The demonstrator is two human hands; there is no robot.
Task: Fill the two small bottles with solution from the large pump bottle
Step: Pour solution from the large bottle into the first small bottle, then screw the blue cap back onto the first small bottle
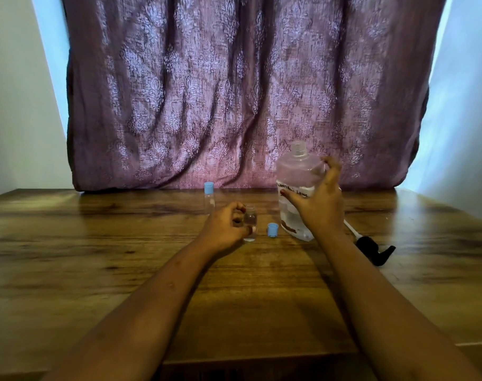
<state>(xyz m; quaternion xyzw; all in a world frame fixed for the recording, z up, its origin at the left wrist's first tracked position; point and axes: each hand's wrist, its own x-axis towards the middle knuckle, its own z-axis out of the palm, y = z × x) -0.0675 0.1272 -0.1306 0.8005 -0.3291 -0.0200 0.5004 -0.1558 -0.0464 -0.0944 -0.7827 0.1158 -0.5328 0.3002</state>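
A large clear bottle (296, 182) with a handwritten label stands on the wooden table (97, 243), its neck uncapped. My right hand (319, 204) wraps around its right side. My left hand (226, 226) grips a small clear uncapped bottle (251, 220) that stands on the table. That bottle's blue cap (272, 230) lies just to its right. A second small clear bottle (209, 198), with its blue cap on, stands farther back on the left. The black pump head (371, 250) with its white tube lies on the table to the right.
A purple patterned curtain (234, 92) hangs behind the table's far edge. Pale walls flank it on both sides. The table's near edge runs across the bottom of the view.
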